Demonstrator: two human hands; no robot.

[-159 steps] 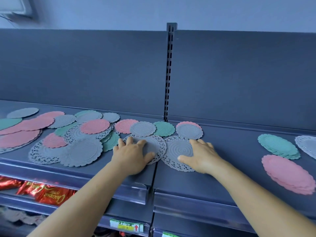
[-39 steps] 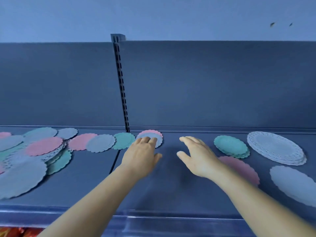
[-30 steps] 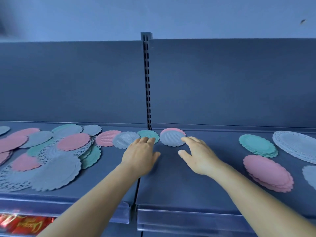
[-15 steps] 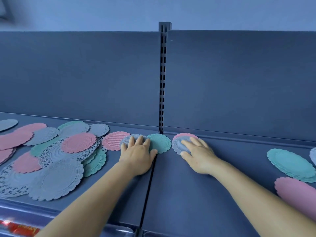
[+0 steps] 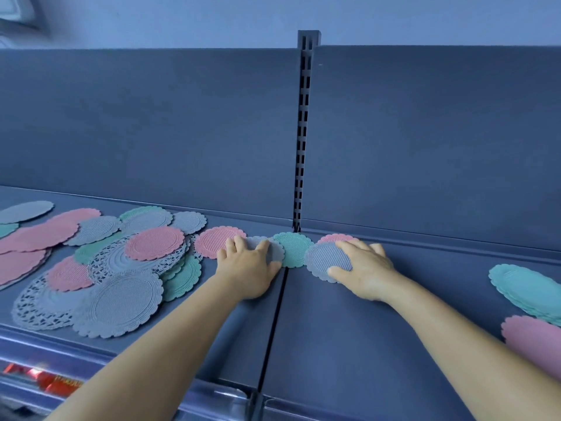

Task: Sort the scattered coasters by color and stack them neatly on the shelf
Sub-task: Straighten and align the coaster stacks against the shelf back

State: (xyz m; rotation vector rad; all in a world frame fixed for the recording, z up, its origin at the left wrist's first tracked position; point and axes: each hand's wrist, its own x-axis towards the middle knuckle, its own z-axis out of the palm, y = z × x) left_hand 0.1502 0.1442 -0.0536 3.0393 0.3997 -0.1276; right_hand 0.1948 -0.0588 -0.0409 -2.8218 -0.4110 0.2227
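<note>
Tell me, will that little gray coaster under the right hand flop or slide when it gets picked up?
The gray coaster looks very thin and lies flat on the shelf, so it is probably light and a bit bendy. The shelf looks smooth, so it may slide under the right hand before lifting. Its thin edge could be hard to pinch off the pink coaster beneath.

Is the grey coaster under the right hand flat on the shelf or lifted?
Flat, as far as shows. The grey coaster lies on the shelf, overlapping a pink coaster; the right hand rests on it with straight fingers.
</note>
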